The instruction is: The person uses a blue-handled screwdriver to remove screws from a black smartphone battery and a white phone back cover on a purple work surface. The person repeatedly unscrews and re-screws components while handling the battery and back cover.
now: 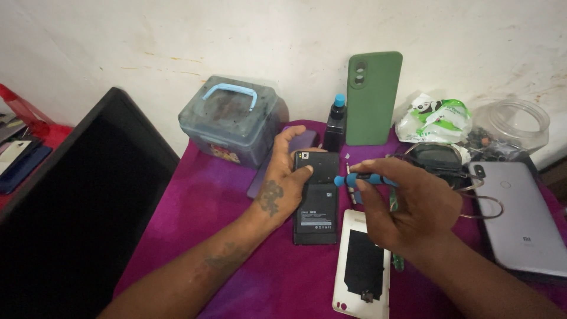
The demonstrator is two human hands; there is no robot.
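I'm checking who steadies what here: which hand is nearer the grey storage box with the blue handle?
Left. The left hand rests on the opened black phone just right of and below the storage box; the right hand, holding the blue screwdriver, lies farther right.

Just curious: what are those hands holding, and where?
Left hand grips the opened black phone at its top end; right hand pinches a blue-handled screwdriver by its handle.

The single head camera looks steeply down and forward from close above a magenta-covered table (pixel 195 195), facing a white wall (pixel 236 35) at the table's far edge; forearms enter from the bottom edge.
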